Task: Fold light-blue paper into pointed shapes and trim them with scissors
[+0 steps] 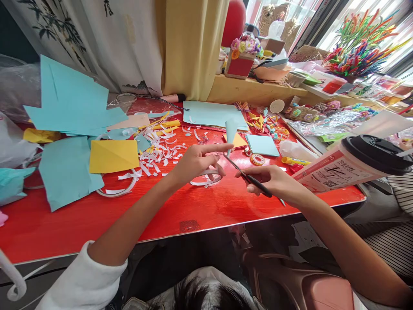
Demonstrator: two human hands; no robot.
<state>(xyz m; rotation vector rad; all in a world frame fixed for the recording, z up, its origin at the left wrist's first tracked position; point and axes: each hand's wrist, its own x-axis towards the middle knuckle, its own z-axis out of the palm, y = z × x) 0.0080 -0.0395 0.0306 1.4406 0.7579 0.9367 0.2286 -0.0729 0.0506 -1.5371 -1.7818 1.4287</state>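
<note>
My left hand is over the red table with its index finger stretched to the right. A white roll of tape hangs at its curled lower fingers. A rolled, narrow light blue paper piece stands up at the index fingertip, its lower tip showing just below the finger. How firmly that fingertip grips the paper, I cannot tell. My right hand is closed on a slim black-handled tool. Its thin blade points up and left, close to the paper's lower tip.
White paper scraps and a yellow sheet lie left of my hands. Blue sheets are stacked farther left. Behind sit blue squares and another tape roll. A large lidded cup leans in at right.
</note>
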